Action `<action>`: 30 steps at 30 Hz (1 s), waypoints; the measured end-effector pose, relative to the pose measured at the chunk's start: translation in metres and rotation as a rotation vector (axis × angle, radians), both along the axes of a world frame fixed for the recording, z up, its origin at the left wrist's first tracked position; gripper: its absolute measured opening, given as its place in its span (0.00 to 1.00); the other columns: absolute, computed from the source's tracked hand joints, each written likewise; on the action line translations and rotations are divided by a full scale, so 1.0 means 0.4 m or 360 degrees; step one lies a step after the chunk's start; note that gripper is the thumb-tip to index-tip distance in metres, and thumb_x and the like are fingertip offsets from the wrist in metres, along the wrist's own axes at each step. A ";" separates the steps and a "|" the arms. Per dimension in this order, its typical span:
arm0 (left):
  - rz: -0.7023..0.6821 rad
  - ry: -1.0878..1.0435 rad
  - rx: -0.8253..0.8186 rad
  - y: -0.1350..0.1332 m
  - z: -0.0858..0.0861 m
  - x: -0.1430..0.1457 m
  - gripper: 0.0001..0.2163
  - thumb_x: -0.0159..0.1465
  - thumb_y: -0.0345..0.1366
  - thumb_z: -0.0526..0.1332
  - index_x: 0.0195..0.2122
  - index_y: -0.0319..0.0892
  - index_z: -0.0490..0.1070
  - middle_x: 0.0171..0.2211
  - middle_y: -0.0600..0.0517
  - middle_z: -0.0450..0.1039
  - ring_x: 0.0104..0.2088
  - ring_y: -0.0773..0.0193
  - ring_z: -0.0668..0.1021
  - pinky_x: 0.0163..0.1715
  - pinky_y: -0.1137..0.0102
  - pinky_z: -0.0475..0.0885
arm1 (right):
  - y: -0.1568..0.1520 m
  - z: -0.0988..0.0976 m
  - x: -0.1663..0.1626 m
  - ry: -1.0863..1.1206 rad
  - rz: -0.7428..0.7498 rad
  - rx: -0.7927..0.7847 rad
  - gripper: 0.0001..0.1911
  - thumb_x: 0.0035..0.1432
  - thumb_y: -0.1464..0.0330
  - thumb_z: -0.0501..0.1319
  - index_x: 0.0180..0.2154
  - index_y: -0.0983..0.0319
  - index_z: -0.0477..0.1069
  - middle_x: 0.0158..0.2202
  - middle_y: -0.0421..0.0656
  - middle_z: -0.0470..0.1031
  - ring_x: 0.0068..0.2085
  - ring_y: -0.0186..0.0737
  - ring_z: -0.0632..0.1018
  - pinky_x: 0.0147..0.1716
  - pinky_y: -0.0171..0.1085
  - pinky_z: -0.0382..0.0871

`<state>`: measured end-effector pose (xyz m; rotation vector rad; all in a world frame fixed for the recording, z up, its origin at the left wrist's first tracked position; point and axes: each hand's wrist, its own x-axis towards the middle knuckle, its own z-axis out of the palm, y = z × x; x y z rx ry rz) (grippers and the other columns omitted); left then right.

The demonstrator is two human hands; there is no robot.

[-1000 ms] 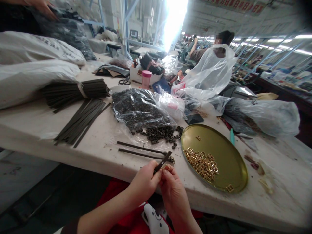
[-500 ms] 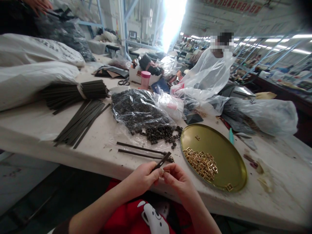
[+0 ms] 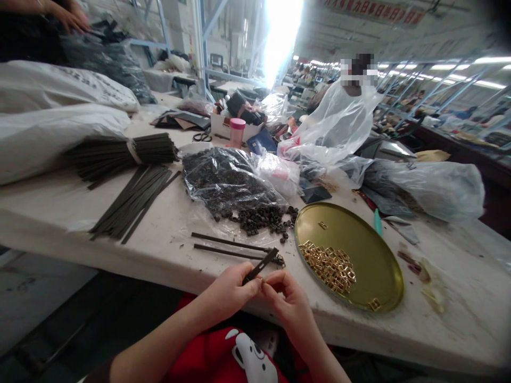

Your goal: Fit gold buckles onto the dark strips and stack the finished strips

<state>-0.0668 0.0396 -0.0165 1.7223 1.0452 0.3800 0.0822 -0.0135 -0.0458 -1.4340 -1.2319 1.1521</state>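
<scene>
My left hand [image 3: 230, 290] pinches the near end of a thin dark strap [image 3: 261, 264] at the table's front edge. My right hand [image 3: 284, 295] meets it fingertip to fingertip, pinched on a small gold buckle that is mostly hidden by the fingers. Two more dark straps [image 3: 229, 247] lie flat just beyond the hands. To the right sits a round gold tray [image 3: 379, 266] with a heap of small gold buckles [image 3: 329, 267]. Behind the straps, small dark loops [image 3: 263, 218] spill from a clear plastic bag [image 3: 227, 178].
A bundle of dark straps [image 3: 120, 154] and loose straps [image 3: 131, 199] lie at left near white sacks [image 3: 48, 122]. Clear plastic bags [image 3: 435, 186], a pink-lidded cup [image 3: 237, 130] and boxes crowd the back. A person sits behind a plastic bag [image 3: 343, 122]; another person's hand [image 3: 67, 13] is at top left.
My right hand has turned and dropped a little, its fingers now pinched closer against the left fingertips at the strap's end. The strap has stayed tilted up to the right.
</scene>
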 end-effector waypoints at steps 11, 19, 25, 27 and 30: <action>-0.0062 -0.0065 0.0013 -0.002 0.015 -0.032 0.12 0.64 0.37 0.46 0.29 0.40 0.64 0.25 0.55 0.63 0.28 0.67 0.67 0.29 0.74 0.60 | 0.026 0.017 -0.005 0.0760 -0.0252 -0.0034 0.11 0.50 0.63 0.63 0.37 0.60 0.69 0.22 0.35 0.67 0.23 0.28 0.68 0.25 0.29 0.63; -0.0095 -0.0050 0.0227 0.001 -0.032 -0.030 0.12 0.65 0.36 0.47 0.38 0.42 0.68 0.35 0.52 0.71 0.36 0.65 0.71 0.37 0.73 0.62 | 0.051 0.018 -0.027 0.1522 -0.0533 -0.0447 0.18 0.38 0.66 0.71 0.35 0.61 0.72 0.21 0.34 0.66 0.21 0.23 0.66 0.19 0.25 0.64; -0.0188 0.0115 0.0383 0.018 -0.031 -0.037 0.13 0.66 0.36 0.46 0.37 0.42 0.69 0.33 0.51 0.71 0.35 0.63 0.71 0.35 0.72 0.63 | 0.050 0.023 -0.019 0.1555 -0.0437 -0.0490 0.21 0.38 0.66 0.71 0.38 0.60 0.72 0.19 0.33 0.65 0.19 0.24 0.66 0.18 0.25 0.64; -0.0186 0.0134 0.0394 0.019 -0.029 -0.036 0.13 0.66 0.36 0.45 0.35 0.42 0.69 0.32 0.50 0.70 0.34 0.63 0.71 0.34 0.72 0.63 | 0.048 0.018 -0.023 0.1517 -0.0383 -0.0475 0.21 0.39 0.65 0.70 0.39 0.60 0.72 0.19 0.34 0.66 0.19 0.25 0.66 0.18 0.26 0.65; -0.0183 0.0031 0.0345 0.014 -0.029 -0.025 0.13 0.65 0.35 0.46 0.37 0.42 0.69 0.34 0.50 0.71 0.36 0.63 0.71 0.37 0.71 0.64 | 0.038 0.004 -0.043 0.1493 -0.0283 -0.0491 0.19 0.43 0.65 0.68 0.40 0.60 0.71 0.20 0.34 0.66 0.19 0.24 0.66 0.18 0.26 0.64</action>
